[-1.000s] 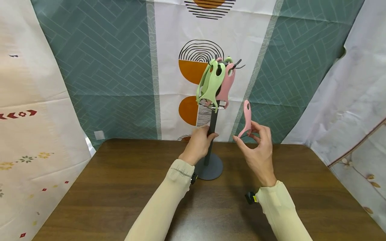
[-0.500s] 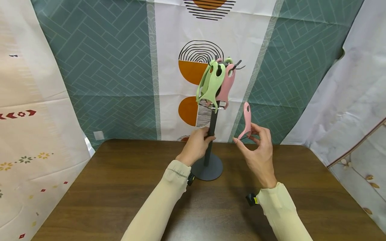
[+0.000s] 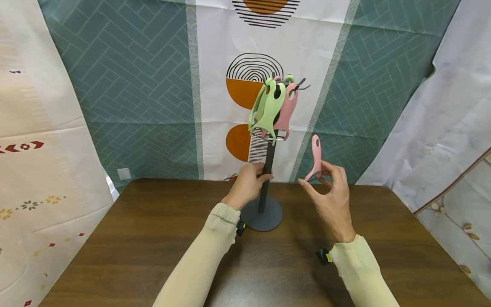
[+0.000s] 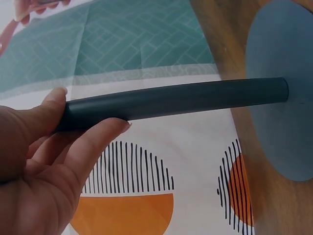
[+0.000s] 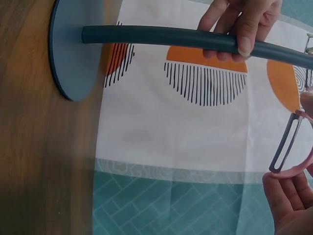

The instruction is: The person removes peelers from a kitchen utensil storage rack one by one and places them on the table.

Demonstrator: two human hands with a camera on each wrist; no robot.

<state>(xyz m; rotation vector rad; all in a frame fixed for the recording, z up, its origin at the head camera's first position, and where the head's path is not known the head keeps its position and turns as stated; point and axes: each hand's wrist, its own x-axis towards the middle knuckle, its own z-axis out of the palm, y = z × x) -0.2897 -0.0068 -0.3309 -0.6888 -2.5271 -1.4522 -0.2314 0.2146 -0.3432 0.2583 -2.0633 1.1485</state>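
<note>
Lowered a little since a second ago, the pink peeler [image 3: 316,155] now sits slightly further down in my right hand [image 3: 333,192], well clear of the desk [image 3: 161,238] and to the right of the stand [image 3: 268,168]. My left hand [image 3: 247,183] has hardly shifted; its fingers are curled round the stand's post, above the round base [image 3: 266,221].

On my right, thumb and fingers pinch the peeler at its forked head, one on each side, with the metal blade [image 5: 282,142] spanning between them. I judge it light and stiff, smooth enough to swivel if I squeeze loosely, and unlikely to break. The blade is the part to respect: I would keep my hold on the outer sides of the fork, off the edge, or else take the handle's broad middle.

Its long axis runs nearly upright. The handle points up, the end with the hole topmost and tipped slightly to the right in the head view, while the fork curves down and leftward to my thumb. The peelers [image 3: 274,104] on the stand's hooks [image 3: 301,83], green and pink, hang likewise, holes up and heads down.
</note>
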